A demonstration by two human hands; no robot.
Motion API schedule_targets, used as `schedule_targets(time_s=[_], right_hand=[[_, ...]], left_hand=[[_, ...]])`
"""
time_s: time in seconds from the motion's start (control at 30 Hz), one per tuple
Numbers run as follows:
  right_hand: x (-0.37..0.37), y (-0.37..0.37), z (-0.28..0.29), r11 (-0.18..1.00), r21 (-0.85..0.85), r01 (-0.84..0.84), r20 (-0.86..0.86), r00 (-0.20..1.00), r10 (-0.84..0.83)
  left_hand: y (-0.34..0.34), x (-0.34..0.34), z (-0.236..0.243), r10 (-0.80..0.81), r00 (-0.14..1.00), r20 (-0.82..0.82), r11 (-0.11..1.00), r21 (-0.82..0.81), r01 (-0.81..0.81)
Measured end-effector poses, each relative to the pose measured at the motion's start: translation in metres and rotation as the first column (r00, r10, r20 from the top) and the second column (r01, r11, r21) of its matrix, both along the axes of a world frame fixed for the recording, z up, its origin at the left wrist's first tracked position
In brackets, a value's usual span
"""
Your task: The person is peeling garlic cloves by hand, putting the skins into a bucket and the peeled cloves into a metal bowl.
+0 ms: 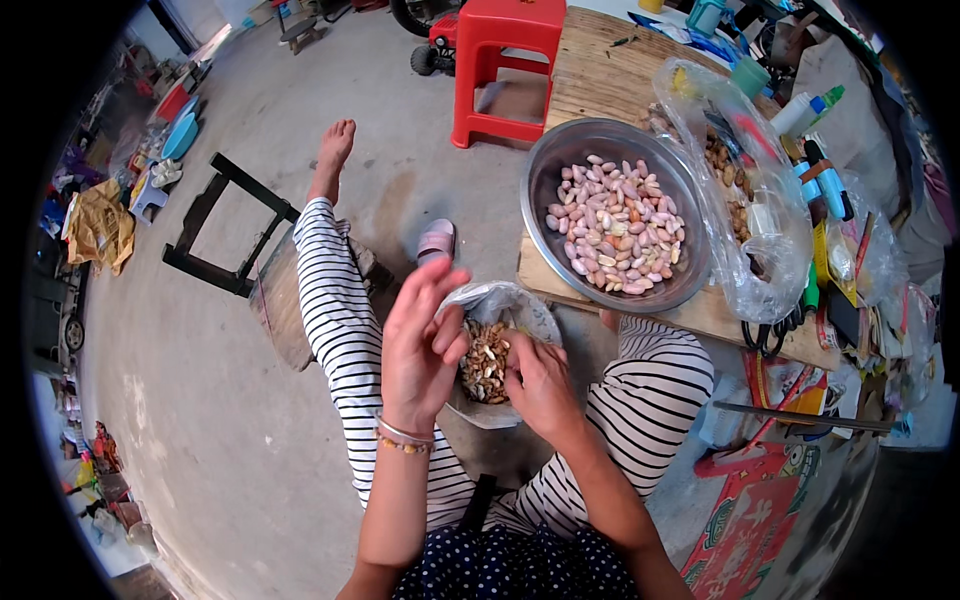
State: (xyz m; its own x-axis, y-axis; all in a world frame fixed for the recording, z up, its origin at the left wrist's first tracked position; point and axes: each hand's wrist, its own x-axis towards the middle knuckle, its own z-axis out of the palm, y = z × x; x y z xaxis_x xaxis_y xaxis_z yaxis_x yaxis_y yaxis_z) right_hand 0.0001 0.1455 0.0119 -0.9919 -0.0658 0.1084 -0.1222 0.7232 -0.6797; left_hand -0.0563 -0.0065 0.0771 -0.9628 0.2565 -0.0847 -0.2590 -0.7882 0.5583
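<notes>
Wooden tabletop (590, 75) with metal bowl (544, 185); lower, whitish bin (532, 311); above it, left hand (420, 325) loosely spread, blurred; right hand (545, 385) narrow, cannot tell if holding anything; shells (483, 365) in bin; pink peanuts (620, 230) in bowl.

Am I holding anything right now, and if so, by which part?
Nothing shows in your left hand; whether your right hand pinches anything cannot be told.

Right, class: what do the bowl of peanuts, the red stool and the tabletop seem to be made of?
Bowl: metal, perhaps steel; its grey surface is smooth and shiny.
Stool: probably moulded plastic; bright, even colour, slight gloss, rounded openings.
Tabletop: wood, by its visible grain; whether varnished, I can't tell.
</notes>
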Motion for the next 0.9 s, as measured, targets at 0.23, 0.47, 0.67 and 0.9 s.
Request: schedule_targets(time_s=[0.23,0.47,0.67,0.9], right_hand=[[0.001,-0.009,0.007,0.923,-0.383,-0.036,0.03,0.998,0.052],[0.005,-0.022,0.006,0.884,-0.4,-0.242,0.011,0.963,0.269],[0.0,-0.022,0.006,0.893,-0.433,-0.12,0.037,0.988,0.151],[-0.003,-0.016,0.005,0.901,-0.426,-0.082,-0.037,0.997,0.074]], left_hand=[[-0.015,0.051,-0.074,-0.044,0.924,0.38,0.966,0.254,-0.058],[-0.001,0.051,-0.077,-0.011,0.959,0.283,0.997,0.079,-0.011],[-0.003,0.052,-0.079,0.016,0.955,0.296,1.0,-0.03,-0.007],[-0.014,0.055,-0.094,-0.098,0.983,0.158,0.786,-0.593,0.173]])
